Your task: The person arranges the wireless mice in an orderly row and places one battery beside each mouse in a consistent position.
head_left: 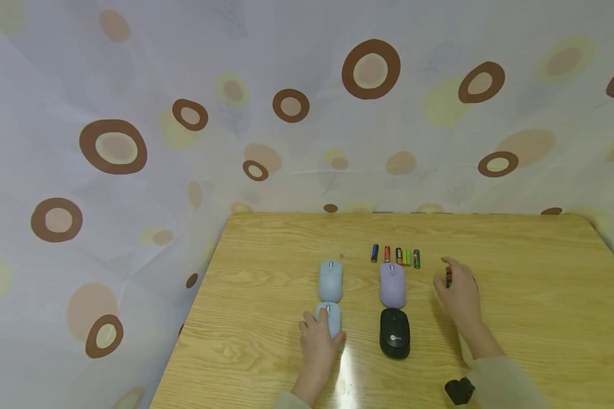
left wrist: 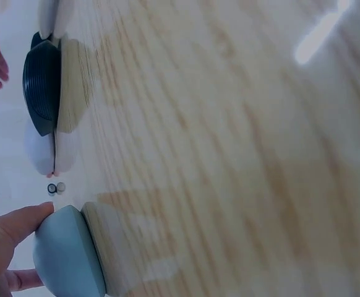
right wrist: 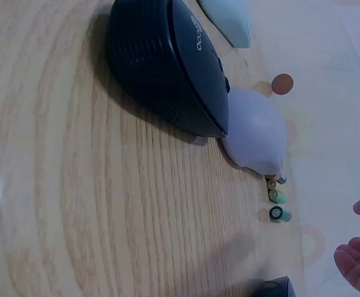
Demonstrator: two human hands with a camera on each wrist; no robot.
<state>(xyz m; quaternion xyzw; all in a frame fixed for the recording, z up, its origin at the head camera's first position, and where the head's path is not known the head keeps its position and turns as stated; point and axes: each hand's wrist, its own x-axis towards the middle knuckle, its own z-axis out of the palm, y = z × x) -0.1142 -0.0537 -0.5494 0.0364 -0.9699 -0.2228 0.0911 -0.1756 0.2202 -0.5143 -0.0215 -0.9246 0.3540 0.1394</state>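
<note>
Head view: left hand [head_left: 318,343] grips the nearer blue mouse [head_left: 335,322], thumb and fingers around it. Right hand [head_left: 461,292] is well apart from it, fingers parted over some small dark thing [right wrist: 276,288], with the black mouse [head_left: 395,333] between the hands.

Batteries [head_left: 399,255] behind two mice [head_left: 393,286] on the table [head_left: 266,267], two other mice [head_left: 331,281] left.

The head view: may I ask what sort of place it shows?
Probably an indoor tabletop workspace; whether at home or elsewhere, I cannot tell. A wood-grain table stands before a spotted backdrop, with mice set out on it.
</note>
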